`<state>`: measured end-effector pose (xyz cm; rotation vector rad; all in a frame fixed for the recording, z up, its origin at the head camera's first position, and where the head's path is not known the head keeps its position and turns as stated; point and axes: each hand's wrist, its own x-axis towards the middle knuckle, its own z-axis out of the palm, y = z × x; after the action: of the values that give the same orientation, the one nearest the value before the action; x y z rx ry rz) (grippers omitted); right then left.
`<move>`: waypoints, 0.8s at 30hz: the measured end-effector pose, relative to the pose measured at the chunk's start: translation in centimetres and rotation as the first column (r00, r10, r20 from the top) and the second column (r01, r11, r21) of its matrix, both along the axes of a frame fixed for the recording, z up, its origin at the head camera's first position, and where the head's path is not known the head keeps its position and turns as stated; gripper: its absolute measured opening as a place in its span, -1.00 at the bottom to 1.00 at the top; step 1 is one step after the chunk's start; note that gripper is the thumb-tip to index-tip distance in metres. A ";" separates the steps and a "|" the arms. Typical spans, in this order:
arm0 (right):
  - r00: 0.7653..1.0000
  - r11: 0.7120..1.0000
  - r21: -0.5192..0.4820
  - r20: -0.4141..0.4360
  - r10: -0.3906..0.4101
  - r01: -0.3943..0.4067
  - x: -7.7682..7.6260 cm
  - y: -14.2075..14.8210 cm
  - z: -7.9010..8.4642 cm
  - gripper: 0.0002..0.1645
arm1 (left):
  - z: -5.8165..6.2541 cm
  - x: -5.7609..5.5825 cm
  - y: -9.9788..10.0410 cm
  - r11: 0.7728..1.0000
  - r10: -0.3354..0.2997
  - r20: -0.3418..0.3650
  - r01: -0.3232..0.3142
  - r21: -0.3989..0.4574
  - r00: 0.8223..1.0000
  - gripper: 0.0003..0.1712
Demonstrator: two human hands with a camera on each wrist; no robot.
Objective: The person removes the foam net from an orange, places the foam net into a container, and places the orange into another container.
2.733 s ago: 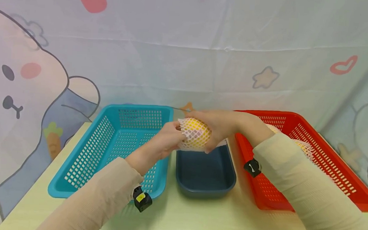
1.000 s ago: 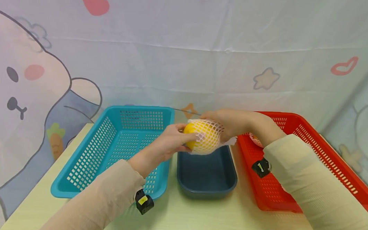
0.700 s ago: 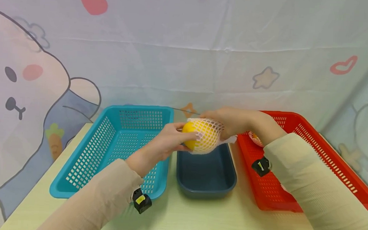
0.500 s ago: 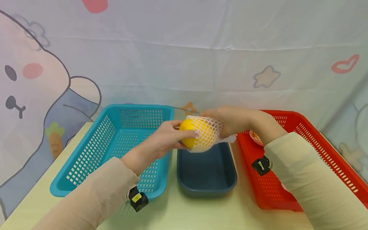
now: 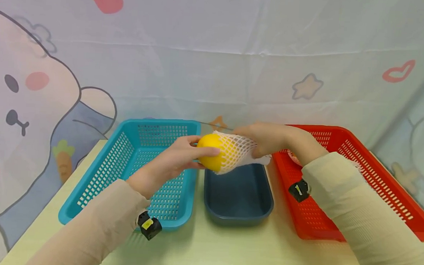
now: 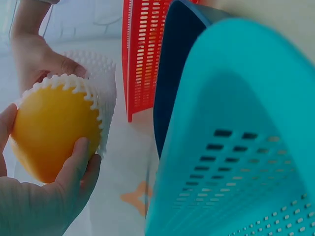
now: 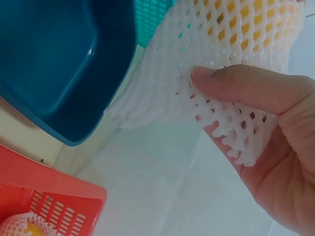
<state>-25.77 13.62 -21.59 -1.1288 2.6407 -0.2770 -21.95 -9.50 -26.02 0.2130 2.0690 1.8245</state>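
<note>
My left hand point(image 5: 176, 156) grips a smooth round yellow fruit point(image 5: 207, 153) by its bare left side, thumb in front. A white foam net sleeve point(image 5: 234, 153) still covers the fruit's right part. My right hand point(image 5: 267, 139) pinches the sleeve's loose end between thumb and fingers. In the left wrist view, the sleeve's scalloped edge rings the upper right of the fruit point(image 6: 54, 130). Seen from the right wrist, the right thumb presses the slack net point(image 7: 162, 73), and yellow shows through the mesh above. Both hands hover over the back of the dark blue bin point(image 5: 237, 198).
A turquoise perforated basket point(image 5: 65, 209) stands at left. At right is a red perforated basket point(image 5: 309, 233) holding net-wrapped fruit point(image 7: 32, 228), partly hidden by the right arm. The pale table point(image 5: 205, 252) runs along the front, and a printed curtain point(image 5: 201, 68) hangs behind.
The left hand has moved left with the fruit, and more of its yellow surface is bare. The right hand stays nearly in place, with the sleeve stretched and partly slid off toward it.
</note>
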 end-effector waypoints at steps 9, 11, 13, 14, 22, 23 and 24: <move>1.000 1.000 -0.002 -0.002 -0.017 0.017 -0.2 0.2 -0.5 -0.43 | 0.0 -0.1 -1.8 1.000 0.006 0.002 -0.006 -0.008 1.000 -0.33; 1.000 1.000 0.003 -0.005 -0.024 0.024 -0.2 0.3 -0.5 -0.42 | 0.0 -0.1 -2.3 1.000 0.003 -0.002 -0.003 -0.006 1.000 -0.33; 1.000 1.000 0.010 -0.012 -0.026 0.026 -0.2 0.3 -0.6 -0.40 | 0.0 -0.1 -2.7 1.000 0.003 -0.006 -0.003 -0.009 1.000 -0.33; 1.000 1.000 0.012 -0.015 -0.024 0.024 -0.2 0.3 -0.6 -0.40 | 0.0 -0.1 -3.0 1.000 0.005 -0.009 -0.005 -0.015 1.000 -0.32; 1.000 0.999 0.031 -0.024 -0.017 0.018 -0.2 0.2 -0.9 -0.42 | 0.0 -0.4 -4.7 0.998 0.025 -0.024 -0.026 -0.061 0.999 -0.26; 1.000 0.999 0.036 -0.024 -0.016 0.016 -0.2 0.1 -1.0 -0.42 | -0.1 -0.5 -5.0 0.997 0.026 -0.027 -0.027 -0.065 0.999 -0.26; 1.000 0.999 0.041 -0.023 -0.015 0.016 -0.2 0.0 -1.0 -0.42 | -0.1 -0.6 -5.2 0.997 0.029 -0.030 -0.031 -0.072 0.999 -0.26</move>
<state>-25.99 13.64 -22.60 -1.1051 2.6637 -0.2135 -22.51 -14.75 -26.12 0.1901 2.1653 1.7695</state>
